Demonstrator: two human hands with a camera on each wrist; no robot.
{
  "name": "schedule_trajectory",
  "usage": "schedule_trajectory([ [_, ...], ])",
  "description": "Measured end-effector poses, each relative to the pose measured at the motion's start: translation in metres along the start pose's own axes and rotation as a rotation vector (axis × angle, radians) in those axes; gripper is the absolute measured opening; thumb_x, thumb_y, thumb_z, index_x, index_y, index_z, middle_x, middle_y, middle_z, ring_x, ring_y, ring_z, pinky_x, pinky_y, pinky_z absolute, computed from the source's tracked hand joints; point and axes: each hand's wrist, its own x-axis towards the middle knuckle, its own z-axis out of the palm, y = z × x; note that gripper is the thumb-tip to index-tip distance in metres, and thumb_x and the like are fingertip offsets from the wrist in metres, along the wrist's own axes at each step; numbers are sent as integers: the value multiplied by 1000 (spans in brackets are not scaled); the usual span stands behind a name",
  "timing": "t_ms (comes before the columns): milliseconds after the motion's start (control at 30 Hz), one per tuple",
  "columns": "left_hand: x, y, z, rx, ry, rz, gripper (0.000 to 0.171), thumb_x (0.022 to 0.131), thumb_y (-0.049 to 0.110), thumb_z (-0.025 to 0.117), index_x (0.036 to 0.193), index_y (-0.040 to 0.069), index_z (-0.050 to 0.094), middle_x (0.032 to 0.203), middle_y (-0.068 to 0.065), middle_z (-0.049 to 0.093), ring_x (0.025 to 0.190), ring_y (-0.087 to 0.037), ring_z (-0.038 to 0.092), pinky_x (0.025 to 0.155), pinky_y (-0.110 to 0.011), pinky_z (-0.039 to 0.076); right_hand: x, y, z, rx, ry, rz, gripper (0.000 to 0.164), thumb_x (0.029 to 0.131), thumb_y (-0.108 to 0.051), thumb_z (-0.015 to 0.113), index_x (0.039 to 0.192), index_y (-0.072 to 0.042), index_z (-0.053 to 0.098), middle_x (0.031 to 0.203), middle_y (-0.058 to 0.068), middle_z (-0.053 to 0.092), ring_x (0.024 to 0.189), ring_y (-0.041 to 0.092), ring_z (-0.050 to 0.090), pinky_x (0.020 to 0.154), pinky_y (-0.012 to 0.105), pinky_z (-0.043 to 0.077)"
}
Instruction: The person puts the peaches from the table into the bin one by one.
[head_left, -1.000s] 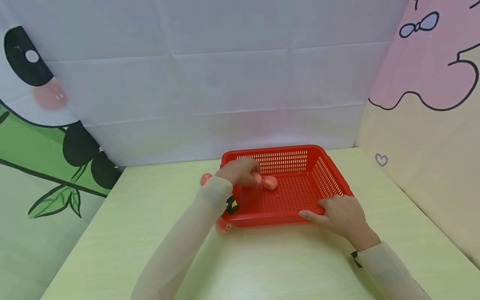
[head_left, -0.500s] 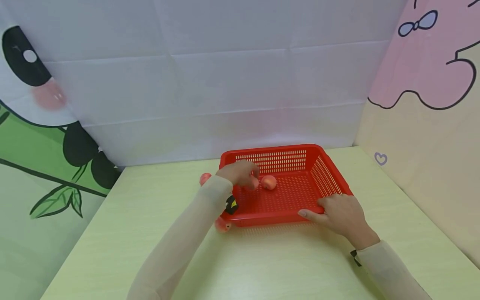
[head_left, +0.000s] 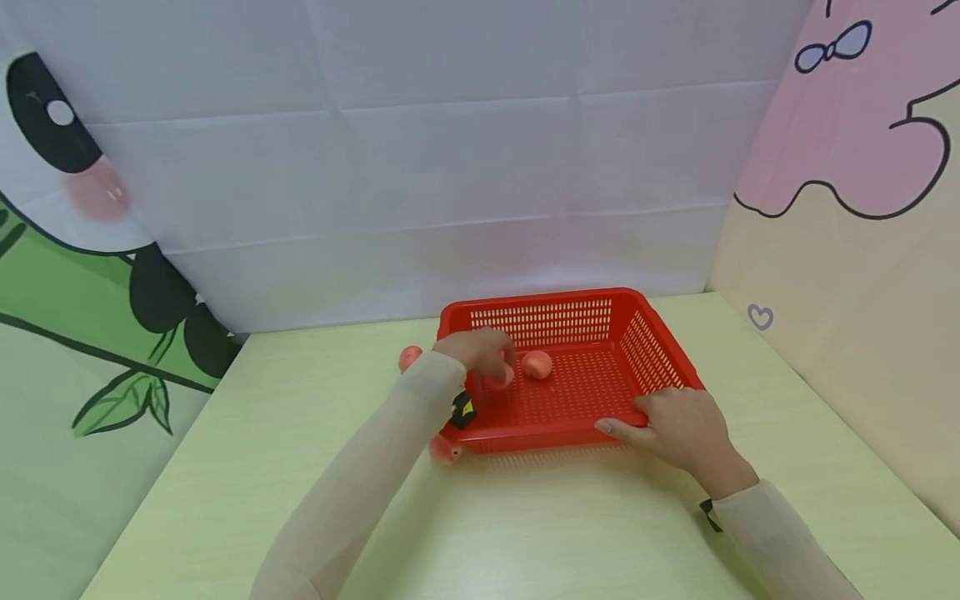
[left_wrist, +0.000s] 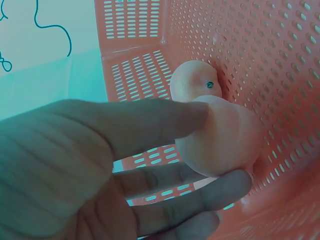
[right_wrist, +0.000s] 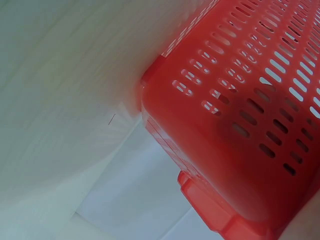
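Observation:
Inside the red plastic basket (head_left: 551, 433), my left hand (head_left: 474, 348) holds a peach (left_wrist: 227, 137) between thumb and fingers. In the left wrist view its thumb lies over the top of the fruit and the fingers run beneath. Another peach (head_left: 537, 364) rests on the basket floor, just right of the held one in the head view. My right hand (head_left: 682, 427) grips the basket's front right corner, thumb over the rim. Only a sliver of that hand shows in the right wrist view, beside the slotted red wall (right_wrist: 200, 125).
Left of the basket, a peach (head_left: 409, 357) lies partly behind the left sleeve. One more peach (head_left: 446, 450) sits at the basket's front left corner. The pale table (head_left: 570, 533) meets a white cloth backdrop (head_left: 465, 167) close behind the basket.
My left hand and its peach have moved slightly down and left within the basket. The right hand keeps its grip on the rim, and the other peaches stay put.

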Motion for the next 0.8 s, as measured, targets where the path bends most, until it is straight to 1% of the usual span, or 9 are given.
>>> schedule_trajectory([
  [167,3,-2,1,9,-16,-12,19,96,25,81,113,23,75,111,0,69,109,-25,60,90,-44,55,0,0,-1,2,-11,5,70,92,-73,65,61,-22,30,57,-11,19,55,7,19,53,28,19],
  [367,5,-3,2,21,-10,-31,19,96,26,81,114,25,75,112,1,68,112,-26,58,91,-46,55,0,1,-1,-4,-6,2,70,93,-74,64,61,-22,29,58,-11,18,56,8,18,53,29,18],
  [567,1,-2,2,23,-14,-42,18,96,26,81,114,25,78,111,-1,68,111,-27,58,91,-45,55,1,1,0,3,-2,1,71,93,-77,61,61,-22,29,57,-11,18,56,7,18,53,28,18],
  [700,-4,-1,2,14,-20,-57,24,96,25,80,121,23,79,112,-2,68,112,-27,57,92,-47,55,1,1,1,9,6,-6,71,93,-77,60,61,-23,28,57,-12,17,56,7,18,53,28,18],
  [800,-5,0,3,-20,-18,-87,34,96,24,80,129,22,77,114,-2,67,112,-27,58,93,-47,56,1,2,1,8,9,-8,71,93,-77,61,61,-23,28,57,-12,17,56,6,18,53,28,18],
])
